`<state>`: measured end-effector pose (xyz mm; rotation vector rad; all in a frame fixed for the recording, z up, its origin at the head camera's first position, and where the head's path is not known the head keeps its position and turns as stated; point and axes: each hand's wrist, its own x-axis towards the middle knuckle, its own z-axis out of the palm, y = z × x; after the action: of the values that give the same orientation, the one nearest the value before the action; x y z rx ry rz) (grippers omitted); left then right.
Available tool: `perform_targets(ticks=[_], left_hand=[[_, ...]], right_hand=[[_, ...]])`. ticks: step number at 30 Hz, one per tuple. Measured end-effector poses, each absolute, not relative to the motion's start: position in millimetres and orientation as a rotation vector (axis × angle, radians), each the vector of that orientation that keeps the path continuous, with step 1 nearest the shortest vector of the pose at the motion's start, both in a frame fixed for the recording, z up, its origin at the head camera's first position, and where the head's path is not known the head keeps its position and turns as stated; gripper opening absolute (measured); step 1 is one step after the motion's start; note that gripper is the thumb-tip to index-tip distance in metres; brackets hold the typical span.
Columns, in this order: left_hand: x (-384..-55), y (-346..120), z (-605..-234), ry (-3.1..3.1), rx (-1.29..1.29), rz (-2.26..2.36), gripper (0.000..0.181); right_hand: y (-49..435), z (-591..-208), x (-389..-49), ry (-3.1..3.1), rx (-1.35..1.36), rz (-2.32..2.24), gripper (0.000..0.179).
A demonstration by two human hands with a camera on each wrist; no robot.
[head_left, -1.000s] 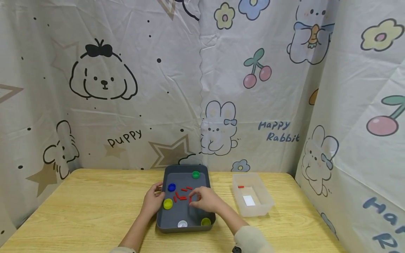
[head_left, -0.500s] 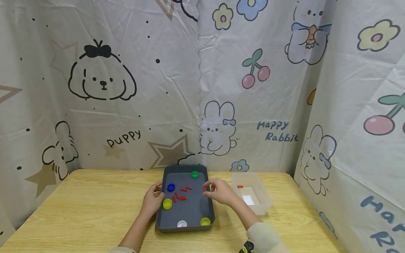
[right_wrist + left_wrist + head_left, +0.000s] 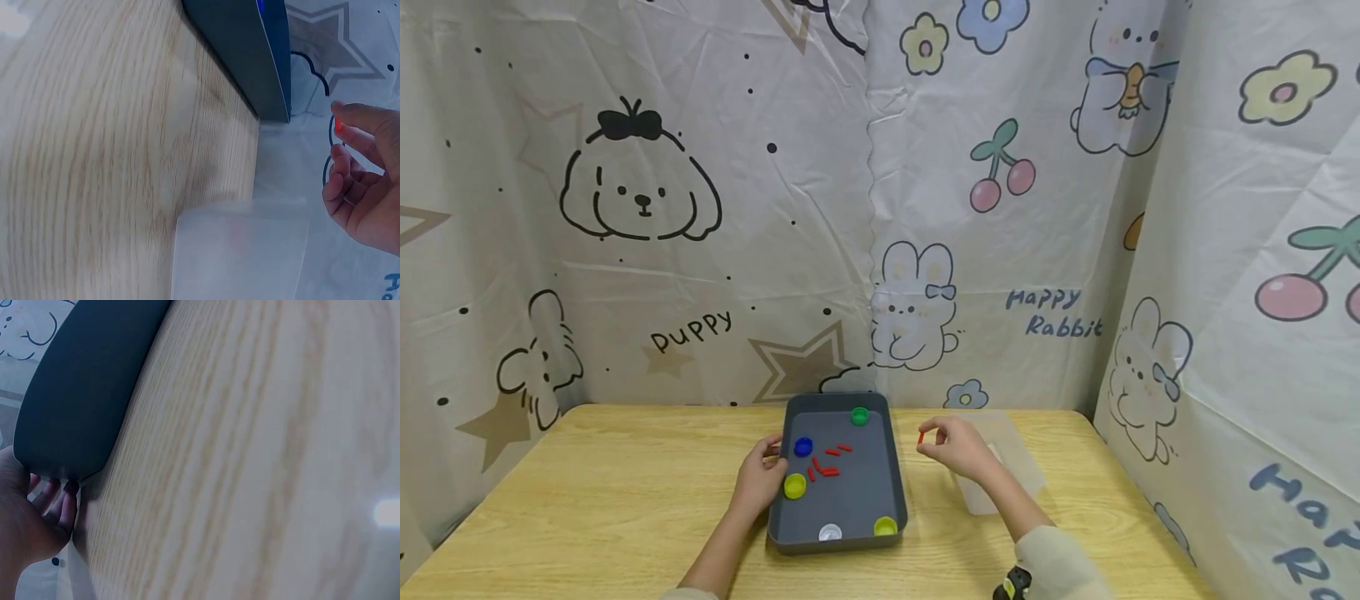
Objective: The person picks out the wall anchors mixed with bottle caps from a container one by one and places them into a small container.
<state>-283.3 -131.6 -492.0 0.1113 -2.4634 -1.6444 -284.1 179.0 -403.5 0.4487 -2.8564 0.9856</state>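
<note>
Right hand [image 3: 958,452], mine: I pinch one red stick [image 3: 921,437] between thumb and fingertip, near upright, raised between grey tray [image 3: 868,500] and translucent box [image 3: 1017,450]. Left hand [image 3: 762,477], mine: curled on the tray's left side. Remaining red sticks [image 3: 831,472]: loose inside the tray. Step in hand, I judge: single-stick transfer. Next move likely calls for a steady pinch, clear of the box's rim.

You face a pale curtain [image 3: 790,275], printed with a puppy [image 3: 642,204], rabbits [image 3: 910,329], cherries [image 3: 985,196], flowers [image 3: 924,44] and stars [image 3: 807,360], hanging behind a light wooden bench [image 3: 625,483] with streaked grain.
</note>
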Motion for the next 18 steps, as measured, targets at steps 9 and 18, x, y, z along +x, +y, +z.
perform_targets(ticks=[9,18], left_hand=[[-282.9,-131.5,-493.1,-2.464,0.102,-1.657,0.046],[-281.8,-132.0,-490.8,-2.471,0.104,-1.659,0.046]], right_hand=[[208.2,-401.9,-287.7,-2.830,0.288,0.958,0.028],[231.8,-404.4,-288.1,-2.837,0.115,0.982,0.032]])
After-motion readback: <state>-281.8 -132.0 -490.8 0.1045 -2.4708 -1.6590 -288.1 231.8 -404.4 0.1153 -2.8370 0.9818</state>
